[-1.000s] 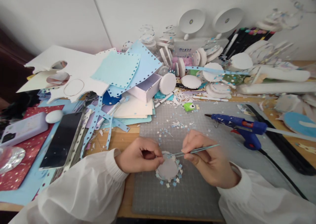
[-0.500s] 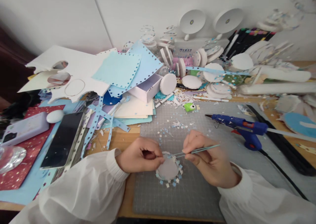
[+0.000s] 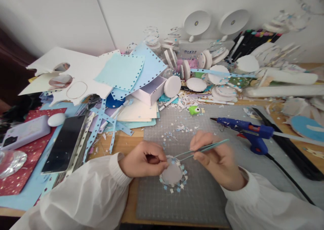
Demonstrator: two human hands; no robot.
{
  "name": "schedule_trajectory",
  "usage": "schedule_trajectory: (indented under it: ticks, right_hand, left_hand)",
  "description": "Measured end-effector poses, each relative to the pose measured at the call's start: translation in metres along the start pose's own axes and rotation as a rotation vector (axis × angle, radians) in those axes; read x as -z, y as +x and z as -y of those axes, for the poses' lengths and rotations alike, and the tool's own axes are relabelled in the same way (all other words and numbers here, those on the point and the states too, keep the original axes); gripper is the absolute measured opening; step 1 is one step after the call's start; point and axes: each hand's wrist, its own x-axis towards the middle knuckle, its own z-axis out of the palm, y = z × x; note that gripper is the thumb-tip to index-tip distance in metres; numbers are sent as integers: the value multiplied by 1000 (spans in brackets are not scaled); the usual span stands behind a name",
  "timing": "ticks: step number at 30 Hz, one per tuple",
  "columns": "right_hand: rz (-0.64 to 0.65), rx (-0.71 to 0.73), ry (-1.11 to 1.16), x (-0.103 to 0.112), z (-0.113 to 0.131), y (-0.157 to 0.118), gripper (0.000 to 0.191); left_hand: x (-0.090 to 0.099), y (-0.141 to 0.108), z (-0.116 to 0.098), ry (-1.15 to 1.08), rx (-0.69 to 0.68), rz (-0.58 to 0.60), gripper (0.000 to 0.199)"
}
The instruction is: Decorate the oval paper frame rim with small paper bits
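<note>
A round white disc (image 3: 172,174) lies on the grey cutting mat (image 3: 182,206), with small blue and white stars around its rim. My left hand (image 3: 145,159) is closed at the disc's upper left edge, thumb and forefinger pinched on the rim. Thin pale green tweezers (image 3: 202,148) are held in my right hand (image 3: 215,159), to the right of the disc. Their tips are near the disc's top edge, slightly apart. Whether anything lies between the tips is too small to tell. Loose paper stars (image 3: 183,128) are scattered on the mat above my hands.
A blue glue gun (image 3: 245,128) with its black cable lies to the right, beside a long black cutter (image 3: 291,149). Papers, an open lilac box (image 3: 152,91) and white discs are piled at the back. A phone (image 3: 64,144) lies at the left.
My right hand has lifted slightly, tilting the tweezers, and their arms have spread further apart. My left hand and the disc have stayed in place.
</note>
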Motion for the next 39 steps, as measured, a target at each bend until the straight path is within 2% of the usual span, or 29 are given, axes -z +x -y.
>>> schedule_trajectory:
  ticks: [4, 8, 11, 17, 22, 26, 31, 39]
  right_hand:
    - [-149, -123, 184, 1, -1, 3, 3]
    - [-235, -270, 396, 0, 2, 11, 10]
    - [-217, -357, 516, 0, 4, 15, 15]
    - [-95, -509, 660, -1, 2, 15, 22]
    - [-74, -565, 697, -4, -4, 16, 25]
    - [-92, -585, 730, -5, -7, 18, 23]
    - [-106, -580, 776, -5, -7, 20, 21]
    - [-121, -593, 817, -4, -13, 22, 21]
  left_hand:
    - [0, 0, 0, 7, 2, 0, 20]
    - [0, 0, 1, 13, -4, -16, 22]
    - [1, 0, 0, 13, 8, -17, 21]
    - [1, -1, -2, -3, 74, -12, 25]
    - [0, 0, -4, 13, 175, 14, 39]
    - [-3, 1, -4, 44, 190, 12, 42]
    - [-5, 3, -1, 104, 166, -39, 45]
    - [-6, 1, 5, 82, 144, -149, 48]
